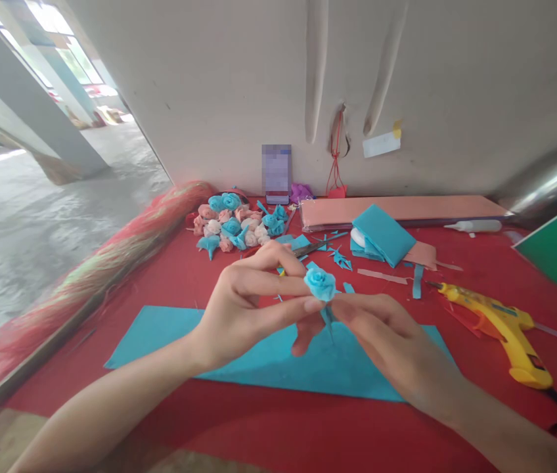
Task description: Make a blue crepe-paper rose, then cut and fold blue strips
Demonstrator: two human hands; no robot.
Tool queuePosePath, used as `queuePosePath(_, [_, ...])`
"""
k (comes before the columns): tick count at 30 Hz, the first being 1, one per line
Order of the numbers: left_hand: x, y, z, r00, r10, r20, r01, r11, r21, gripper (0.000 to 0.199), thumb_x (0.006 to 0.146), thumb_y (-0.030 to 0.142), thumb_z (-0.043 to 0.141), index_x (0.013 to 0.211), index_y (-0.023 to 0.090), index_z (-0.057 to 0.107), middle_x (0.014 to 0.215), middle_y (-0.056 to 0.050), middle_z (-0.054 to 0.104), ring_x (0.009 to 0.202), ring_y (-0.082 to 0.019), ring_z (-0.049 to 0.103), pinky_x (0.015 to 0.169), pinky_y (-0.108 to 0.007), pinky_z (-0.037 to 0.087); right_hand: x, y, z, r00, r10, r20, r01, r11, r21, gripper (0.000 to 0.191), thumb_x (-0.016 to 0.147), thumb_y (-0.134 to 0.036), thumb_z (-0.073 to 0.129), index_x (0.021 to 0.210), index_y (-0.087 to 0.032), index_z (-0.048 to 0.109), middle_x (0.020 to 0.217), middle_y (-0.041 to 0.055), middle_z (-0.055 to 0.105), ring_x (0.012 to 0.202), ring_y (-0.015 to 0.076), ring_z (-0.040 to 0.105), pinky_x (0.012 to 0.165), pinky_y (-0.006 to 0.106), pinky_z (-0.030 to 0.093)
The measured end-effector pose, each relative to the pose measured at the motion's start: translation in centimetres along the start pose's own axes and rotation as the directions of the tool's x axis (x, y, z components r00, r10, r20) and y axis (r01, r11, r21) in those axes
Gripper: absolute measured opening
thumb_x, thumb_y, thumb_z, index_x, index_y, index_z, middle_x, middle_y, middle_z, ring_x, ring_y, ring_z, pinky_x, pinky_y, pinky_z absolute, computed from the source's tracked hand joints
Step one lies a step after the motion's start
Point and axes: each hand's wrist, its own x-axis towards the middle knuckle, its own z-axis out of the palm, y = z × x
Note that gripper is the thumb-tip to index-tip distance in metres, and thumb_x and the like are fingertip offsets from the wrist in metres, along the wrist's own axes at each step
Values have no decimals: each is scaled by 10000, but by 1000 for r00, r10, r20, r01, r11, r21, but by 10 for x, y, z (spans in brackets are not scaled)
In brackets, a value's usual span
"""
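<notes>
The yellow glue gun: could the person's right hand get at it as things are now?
Probably yes: the glue gun lies to the right of the right hand, with nothing seen over its handle. Those fingers hold the blue rose at its base, so they would likely let go first.

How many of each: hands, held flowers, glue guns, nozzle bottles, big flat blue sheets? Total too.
Hands, left and right: 2
Held blue flower: 1
Yellow glue gun: 1
White nozzle bottle: 1
Big flat blue sheet: 1
Total: 6
</notes>
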Motion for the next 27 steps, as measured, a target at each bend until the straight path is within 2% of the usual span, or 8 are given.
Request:
queuePosePath(3, [2,-2,0,999,52,-5,-51,996,79,150,799,178,695,670,239,742,652,14,602,651,-107,512,684,-272,481,-1,4,-1,998,-70,6,69,994,83,296,962,-320,432,997,-347,725,963,-71,734,1047,127,629,1009,292,419])
queuePosePath(5, [3,-3,-1,999,35,-22,-34,997,69,149,791,175,701,665,243,742,651,10,593,676,-117,513,656,-264,478,0,5,-3,997,-73,26,69,990,121,312,958,-266,424,1007,-330,725,968,-69,734,1070,132,620,1043,309,391])
queuePosePath(8, [3,-2,-1,998,-26,-50,27,999,23,123,780,199,710,682,259,753,685,-2,570,717,-141,539,634,-275,483,4,3,-5,1000,7,25,-11,983,185,309,941,-252,430,983,-283,735,887,-39,745,1043,158,638,1075,368,358])
queuePosePath(11, [2,-1,-3,999,-49,-6,49,998,-32,96,780,213,711,750,283,770,696,-6,554,700,-145,539,631,-290,488,7,-1,-5,994,105,29,-109,959,262,298,936,-271,440,955,-240,736,871,-3,744,948,187,680,1050,436,373])
queuePosePath(17, [3,-1,-4,995,-81,65,94,971,-219,165,786,185,693,778,326,777,705,13,514,657,-117,503,666,-298,476,5,-3,-7,970,141,199,-198,933,300,264,938,-281,481,922,-206,733,894,30,739,950,194,690,1039,432,368])
queuePosePath(20, [3,-3,-4,988,-99,116,130,943,-305,179,783,197,699,789,361,772,728,27,505,727,-120,524,849,-324,459,4,-3,-8,959,94,269,-193,908,371,347,967,-262,389,939,-210,730,930,28,733,940,187,696,1052,420,350])
queuePosePath(23, [4,-4,-5,981,-95,168,147,934,-327,104,786,259,706,806,331,778,700,27,499,762,-131,531,1058,-388,337,3,-3,-7,951,105,290,-219,893,394,386,974,-268,346,951,-203,725,921,33,733,952,187,693,1060,413,344])
queuePosePath(27, [4,-7,-7,980,-21,197,86,941,-327,86,797,318,699,836,328,775,668,14,501,771,-146,519,1059,-429,345,1,-4,-4,939,134,318,-252,894,370,354,972,-277,384,929,-185,723,877,49,738,981,193,685,1057,432,347])
